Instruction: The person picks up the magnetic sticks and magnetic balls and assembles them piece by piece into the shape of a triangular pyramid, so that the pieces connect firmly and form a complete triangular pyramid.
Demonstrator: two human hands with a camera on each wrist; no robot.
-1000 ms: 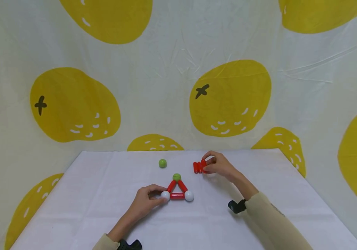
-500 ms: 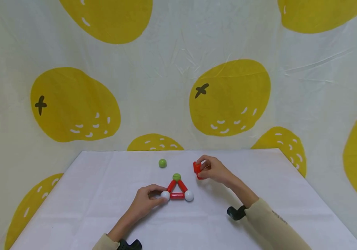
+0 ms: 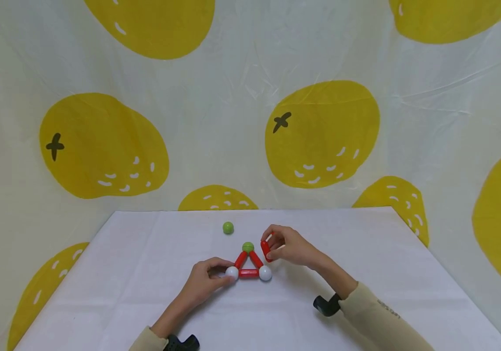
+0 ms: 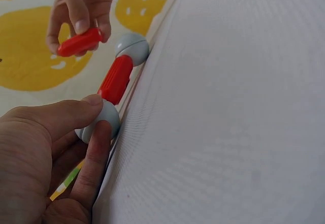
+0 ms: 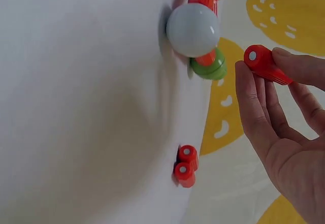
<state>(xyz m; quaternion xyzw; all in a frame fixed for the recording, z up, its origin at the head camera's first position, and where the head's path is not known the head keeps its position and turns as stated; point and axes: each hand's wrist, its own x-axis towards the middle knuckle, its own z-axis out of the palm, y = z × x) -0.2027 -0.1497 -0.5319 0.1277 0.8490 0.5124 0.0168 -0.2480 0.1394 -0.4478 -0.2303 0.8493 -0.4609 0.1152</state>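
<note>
A triangle of red rods (image 3: 248, 273) lies on the table. Its corners are a left white ball (image 3: 231, 273), a right white ball (image 3: 265, 273) and a green ball (image 3: 248, 247) at the far point. My left hand (image 3: 203, 282) pinches the left white ball between thumb and fingers. In my right hand (image 3: 293, 247) a loose red rod (image 5: 266, 66) is held by thumb and fingertips, raised just right of the triangle. The right wrist view shows a round silver disc on its end. That rod looks apart from the balls.
Two more red rods (image 5: 186, 169) lie side by side on the table, hidden behind my right hand in the head view. A loose green ball (image 3: 228, 227) sits near the far edge. A patterned curtain (image 3: 215, 136) hangs behind the white-covered table (image 3: 101, 292).
My right hand has lifted one red rod from the group of three and carried it left and nearer, beside the triangle. My left hand has stayed on the white ball.
</note>
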